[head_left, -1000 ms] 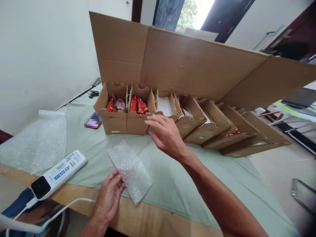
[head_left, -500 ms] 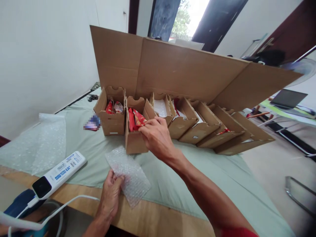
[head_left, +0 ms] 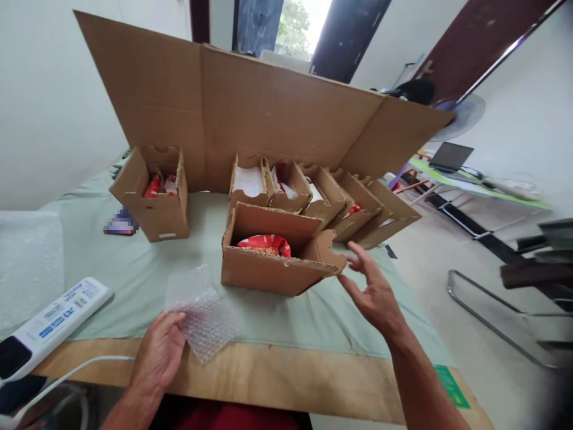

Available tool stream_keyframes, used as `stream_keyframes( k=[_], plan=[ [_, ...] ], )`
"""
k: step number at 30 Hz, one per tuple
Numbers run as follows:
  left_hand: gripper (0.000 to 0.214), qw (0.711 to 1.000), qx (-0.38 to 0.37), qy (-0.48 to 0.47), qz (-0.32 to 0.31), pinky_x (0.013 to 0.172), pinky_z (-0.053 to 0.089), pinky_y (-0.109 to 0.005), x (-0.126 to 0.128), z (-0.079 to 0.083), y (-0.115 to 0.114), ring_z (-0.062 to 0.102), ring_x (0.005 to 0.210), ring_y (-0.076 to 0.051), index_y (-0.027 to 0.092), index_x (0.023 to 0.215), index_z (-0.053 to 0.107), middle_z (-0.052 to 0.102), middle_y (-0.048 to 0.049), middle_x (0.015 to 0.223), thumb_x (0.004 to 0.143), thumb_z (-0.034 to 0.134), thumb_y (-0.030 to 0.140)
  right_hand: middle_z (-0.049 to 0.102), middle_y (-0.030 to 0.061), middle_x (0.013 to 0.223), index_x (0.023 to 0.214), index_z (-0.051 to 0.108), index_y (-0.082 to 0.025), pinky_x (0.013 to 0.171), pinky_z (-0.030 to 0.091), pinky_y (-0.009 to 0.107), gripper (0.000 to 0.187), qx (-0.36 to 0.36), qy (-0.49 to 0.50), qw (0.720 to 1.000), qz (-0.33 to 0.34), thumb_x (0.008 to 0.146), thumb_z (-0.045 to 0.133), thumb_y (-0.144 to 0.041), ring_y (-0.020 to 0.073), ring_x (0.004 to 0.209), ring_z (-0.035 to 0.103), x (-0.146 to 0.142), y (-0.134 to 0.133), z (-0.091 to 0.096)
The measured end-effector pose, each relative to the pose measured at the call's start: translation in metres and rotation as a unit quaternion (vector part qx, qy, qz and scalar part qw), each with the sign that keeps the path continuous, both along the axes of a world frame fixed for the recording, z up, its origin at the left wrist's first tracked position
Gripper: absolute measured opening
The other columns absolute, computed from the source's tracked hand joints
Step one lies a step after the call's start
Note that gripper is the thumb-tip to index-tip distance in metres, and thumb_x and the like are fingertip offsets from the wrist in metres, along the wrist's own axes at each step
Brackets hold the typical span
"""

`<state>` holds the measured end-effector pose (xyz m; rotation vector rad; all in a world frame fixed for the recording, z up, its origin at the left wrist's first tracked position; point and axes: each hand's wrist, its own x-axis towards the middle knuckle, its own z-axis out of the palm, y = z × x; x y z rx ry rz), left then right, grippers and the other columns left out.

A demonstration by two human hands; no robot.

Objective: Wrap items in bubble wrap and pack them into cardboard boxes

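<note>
My left hand point(head_left: 161, 349) is closed, pinching the left edge of a clear bubble wrap sheet point(head_left: 206, 325) above the table's near side. My right hand point(head_left: 373, 292) is open, thumb and fingers apart, at the notched right end of a cardboard box point(head_left: 264, 275); whether the fingertips touch it I cannot tell. That box stands crosswise in front of the others, with a red packet point(head_left: 271, 243) inside. Another cardboard box point(head_left: 162, 216) to the left holds red packets point(head_left: 153, 186). Behind the crosswise box, several similar boxes point(head_left: 286, 206) stand side by side with white and red contents.
A tall cardboard panel point(head_left: 268, 107) stands behind the boxes. On the left lie a white power bank point(head_left: 67, 322) with a cable point(head_left: 96, 361), more bubble wrap point(head_left: 29, 263) and a blurred item point(head_left: 122, 221). The table has a bare wooden front edge point(head_left: 268, 373).
The box with red packets has moved right and turned crosswise in front of the row. My right hand has left its packet and shifted right, its fingers spread. My left hand keeps the bubble wrap.
</note>
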<state>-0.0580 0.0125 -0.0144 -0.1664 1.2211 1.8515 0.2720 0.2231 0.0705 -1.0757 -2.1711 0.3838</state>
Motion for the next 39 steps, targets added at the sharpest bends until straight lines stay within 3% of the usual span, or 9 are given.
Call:
stream_keyframes(
  k=[3,7,11,17,21,25,29,34,39],
  plan=[
    [0.024,1.0,0.006,-0.001,-0.02,0.069,0.058,-0.022,0.008,0.007,0.003,0.068,0.073,-0.014,0.016,0.065,0.07,0.074,0.0017,0.072,0.047,0.085,0.015,0.058,0.0144,0.143,0.149,0.042,-0.026,0.095,0.057,0.047,0.066,-0.125,-0.006,0.991,0.049,0.09,0.065,-0.042,0.0287,0.119,0.065,0.008,-0.014,-0.026],
    [0.027,0.999,0.019,0.04,-0.03,0.068,0.056,-0.022,0.02,0.019,0.021,0.067,0.072,-0.013,0.018,0.066,0.068,0.073,0.0028,0.071,0.046,0.086,0.015,0.066,0.0151,0.128,0.131,0.056,-0.021,0.09,0.058,0.046,0.062,-0.21,0.024,0.974,0.078,0.082,0.071,-0.056,0.03,0.108,0.067,-0.011,-0.017,-0.053],
    [0.027,0.996,0.021,0.068,-0.044,0.064,0.052,-0.022,0.027,0.028,0.044,0.063,0.066,-0.012,0.018,0.065,0.066,0.071,0.0033,0.068,0.046,0.084,0.018,0.071,0.016,0.116,0.117,0.062,-0.016,0.088,0.056,0.045,0.054,-0.242,0.045,0.965,0.086,0.082,0.069,-0.056,0.0301,0.103,0.067,-0.033,-0.001,-0.061],
    [0.024,0.993,0.028,0.104,-0.043,0.066,0.049,-0.024,0.022,0.032,0.064,0.061,0.068,-0.013,0.018,0.066,0.065,0.068,0.003,0.067,0.048,0.079,0.019,0.072,0.0117,0.103,0.114,0.061,-0.017,0.071,0.056,0.036,0.041,-0.227,0.056,0.968,0.092,0.084,0.066,-0.045,0.0235,0.086,0.067,-0.061,0.03,-0.063],
    [0.025,0.993,0.012,0.108,-0.036,0.068,0.05,-0.024,0.012,0.032,0.055,0.063,0.069,-0.013,0.018,0.069,0.065,0.07,0.0028,0.07,0.048,0.08,0.018,0.073,0.0119,0.11,0.122,0.058,-0.017,0.076,0.058,0.038,0.045,-0.233,0.074,0.967,0.069,0.084,0.062,-0.041,0.0227,0.089,0.069,-0.07,0.034,-0.066],
    [0.03,0.995,-0.016,0.094,-0.043,0.072,0.052,-0.026,0.004,0.034,0.025,0.067,0.074,-0.016,0.017,0.074,0.066,0.074,0.0,0.076,0.049,0.083,0.016,0.072,0.0157,0.123,0.128,0.061,-0.017,0.086,0.058,0.043,0.049,-0.272,0.065,0.96,0.008,0.086,0.063,-0.042,0.0275,0.103,0.071,-0.055,0.004,-0.066],
    [0.041,0.994,-0.011,0.082,-0.076,0.076,0.052,-0.029,0.011,0.041,0.006,0.068,0.077,-0.018,0.016,0.094,0.071,0.072,-0.0004,0.077,0.056,0.084,0.017,0.076,0.0126,0.117,0.115,0.072,-0.02,0.094,0.056,0.044,0.042,-0.381,0.078,0.917,0.091,0.092,0.061,-0.052,0.028,0.108,0.071,-0.055,-0.041,-0.054],
    [0.062,0.979,0.041,0.09,-0.176,0.08,0.052,-0.032,0.027,0.04,0.001,0.068,0.077,-0.02,0.023,0.124,0.067,0.069,0.0016,0.076,0.064,0.082,0.018,0.077,0.0098,0.109,0.113,0.077,-0.021,0.088,0.055,0.039,0.057,-0.472,0.121,0.832,0.266,0.099,0.043,-0.065,0.0239,0.1,0.069,-0.101,-0.075,-0.042],
    [0.059,0.965,0.065,0.121,-0.222,0.082,0.051,-0.03,0.032,0.027,-0.013,0.069,0.086,-0.021,0.023,0.128,0.067,0.074,-0.0028,0.088,0.07,0.082,0.023,0.075,0.0047,0.09,0.099,0.077,-0.019,0.083,0.052,0.033,0.044,-0.523,0.19,0.786,0.27,0.09,0.064,-0.06,0.0185,0.084,0.065,-0.133,-0.087,-0.05]
  ],
)
